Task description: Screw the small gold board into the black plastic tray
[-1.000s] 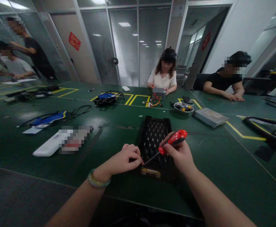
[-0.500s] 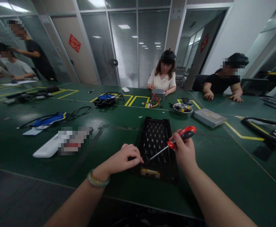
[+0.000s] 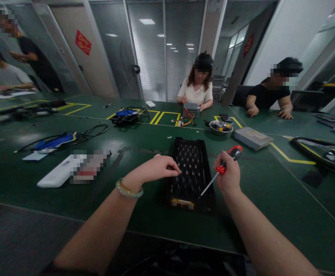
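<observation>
A black panel (image 3: 197,153) with rows of small light slots lies on the green table in front of me. At its near edge is a yellowish strip (image 3: 182,204). My right hand (image 3: 229,174) grips a red and black screwdriver (image 3: 234,154), whose metal shaft slants down to the left with its tip over the panel's lower right part. Over the panel's left side, my left hand (image 3: 158,168) has thumb and fingertips pinched together. Whatever may be between them is too small to make out.
A white device (image 3: 58,172) lies left, near a blue item with black cable (image 3: 54,142). Beyond the panel are a metal bowl (image 3: 221,130) of small parts and a grey flat box (image 3: 252,138). Across the table, a person (image 3: 196,90) handles a metal box with wires.
My left hand has moved up and right, further over the panel, its fingers now pinched. The screwdriver has shifted right, its tip moving from the panel's lower left to its lower right.
</observation>
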{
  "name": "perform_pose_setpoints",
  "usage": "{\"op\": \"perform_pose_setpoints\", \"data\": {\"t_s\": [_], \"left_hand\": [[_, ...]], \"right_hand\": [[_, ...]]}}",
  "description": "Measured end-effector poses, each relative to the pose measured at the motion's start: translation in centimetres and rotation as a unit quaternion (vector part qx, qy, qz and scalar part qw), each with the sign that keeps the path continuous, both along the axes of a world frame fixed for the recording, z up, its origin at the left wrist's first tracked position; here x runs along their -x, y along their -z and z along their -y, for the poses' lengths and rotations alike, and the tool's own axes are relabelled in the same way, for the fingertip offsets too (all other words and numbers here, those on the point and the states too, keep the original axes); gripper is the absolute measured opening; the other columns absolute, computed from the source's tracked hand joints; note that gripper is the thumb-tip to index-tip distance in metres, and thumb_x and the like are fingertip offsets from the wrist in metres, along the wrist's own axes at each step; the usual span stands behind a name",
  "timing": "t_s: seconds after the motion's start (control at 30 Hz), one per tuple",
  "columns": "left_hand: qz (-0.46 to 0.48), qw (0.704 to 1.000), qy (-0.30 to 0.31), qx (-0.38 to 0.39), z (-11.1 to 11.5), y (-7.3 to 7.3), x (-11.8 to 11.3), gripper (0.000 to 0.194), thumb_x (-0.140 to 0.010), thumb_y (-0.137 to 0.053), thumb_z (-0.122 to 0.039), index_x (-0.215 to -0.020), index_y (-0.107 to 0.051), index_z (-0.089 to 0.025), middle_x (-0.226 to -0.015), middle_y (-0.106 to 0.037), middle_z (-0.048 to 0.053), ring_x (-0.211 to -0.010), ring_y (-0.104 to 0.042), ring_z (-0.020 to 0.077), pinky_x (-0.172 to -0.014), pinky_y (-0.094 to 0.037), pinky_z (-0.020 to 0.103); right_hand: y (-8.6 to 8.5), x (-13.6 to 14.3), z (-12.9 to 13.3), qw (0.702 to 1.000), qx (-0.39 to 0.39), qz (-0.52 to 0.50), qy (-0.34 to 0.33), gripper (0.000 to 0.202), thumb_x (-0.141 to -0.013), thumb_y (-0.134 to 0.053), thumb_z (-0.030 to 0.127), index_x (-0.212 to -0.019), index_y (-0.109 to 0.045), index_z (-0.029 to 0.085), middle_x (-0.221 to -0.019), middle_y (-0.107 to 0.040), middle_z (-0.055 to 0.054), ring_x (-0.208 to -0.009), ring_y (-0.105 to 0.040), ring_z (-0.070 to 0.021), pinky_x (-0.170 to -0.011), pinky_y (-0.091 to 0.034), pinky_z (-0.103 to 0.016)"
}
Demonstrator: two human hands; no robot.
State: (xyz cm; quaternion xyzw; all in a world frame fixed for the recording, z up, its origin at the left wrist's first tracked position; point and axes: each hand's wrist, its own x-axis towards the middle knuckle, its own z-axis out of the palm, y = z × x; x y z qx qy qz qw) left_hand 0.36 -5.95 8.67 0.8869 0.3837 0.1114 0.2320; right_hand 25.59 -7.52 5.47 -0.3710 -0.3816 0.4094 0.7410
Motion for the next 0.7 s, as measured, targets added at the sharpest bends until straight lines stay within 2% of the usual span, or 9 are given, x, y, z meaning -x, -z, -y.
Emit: {"op": "perform_pose_setpoints", "data": {"t_s": [0.13, 0.23, 0.33, 0.43, 0.53, 0.7], "left_hand": [[-0.086, 0.995, 0.051, -0.011, -0.9, 1.2, -1.7, 0.013, -0.086, -0.068, -0.030, -0.095, -0.077, -0.028, -0.098, -0.075, -0.003, -0.095, -0.065, 0.0170, -0.090, -0.030, 0.032], [-0.107, 0.991, 0.074, -0.019, -0.8, 2.1, -2.5, 0.010, -0.083, -0.070, -0.028, -0.090, -0.077, -0.028, -0.093, -0.076, -0.002, -0.094, -0.065, 0.0176, -0.087, -0.028, 0.033], [-0.111, 0.990, 0.084, -0.029, -0.8, 2.3, -3.2, 0.009, -0.081, -0.071, -0.030, -0.087, -0.077, -0.027, -0.091, -0.075, -0.001, -0.094, -0.064, 0.0187, -0.086, -0.027, 0.033], [-0.105, 0.990, 0.079, -0.043, -1.1, 2.0, -3.8, 0.012, -0.081, -0.072, -0.034, -0.087, -0.077, -0.026, -0.092, -0.076, -0.001, -0.095, -0.064, 0.0195, -0.088, -0.028, 0.034], [-0.061, 0.996, 0.057, -0.022, -1.5, 1.9, -4.2, 0.019, -0.085, -0.068, -0.042, -0.093, -0.076, -0.026, -0.093, -0.076, -0.003, -0.089, -0.066, 0.0175, -0.089, -0.031, 0.034], [-0.004, 1.000, 0.014, 0.019, -0.9, 2.9, -4.0, 0.027, -0.088, -0.064, -0.047, -0.100, -0.075, -0.026, -0.094, -0.077, -0.003, -0.087, -0.068, 0.0174, -0.087, -0.037, 0.032]], "right_hand": [[0.4, 0.0, -0.2, 0.999, -0.002, 0.026, 0.023, 0.032, -0.081, -0.068, 0.038, -0.067, -0.046, 0.020, -0.054, -0.045, 0.006, -0.049, -0.038, -0.0089, -0.048, -0.029, -0.024], [0.7, 0.0, -0.3, 0.998, -0.006, 0.051, 0.041, 0.029, -0.081, -0.070, 0.038, -0.071, -0.049, 0.020, -0.056, -0.046, 0.006, -0.052, -0.041, -0.0093, -0.051, -0.030, -0.024], [0.9, 0.0, -0.4, 0.995, -0.011, 0.080, 0.058, 0.029, -0.081, -0.071, 0.039, -0.073, -0.050, 0.020, -0.059, -0.046, 0.006, -0.054, -0.042, -0.0094, -0.053, -0.032, -0.024], [1.1, 0.0, -0.3, 0.990, -0.015, 0.118, 0.079, 0.030, -0.080, -0.072, 0.041, -0.075, -0.052, 0.020, -0.062, -0.048, 0.005, -0.056, -0.044, -0.0099, -0.055, -0.036, -0.025], [1.1, -0.1, 0.2, 0.981, -0.015, 0.171, 0.093, 0.029, -0.078, -0.074, 0.041, -0.078, -0.055, 0.020, -0.065, -0.050, 0.004, -0.058, -0.046, -0.0111, -0.057, -0.038, -0.026], [0.8, 0.1, 1.1, 0.961, -0.038, 0.253, 0.108, 0.025, -0.078, -0.076, 0.037, -0.079, -0.058, 0.020, -0.071, -0.051, 0.003, -0.064, -0.048, -0.0126, -0.064, -0.040, -0.029]]}}
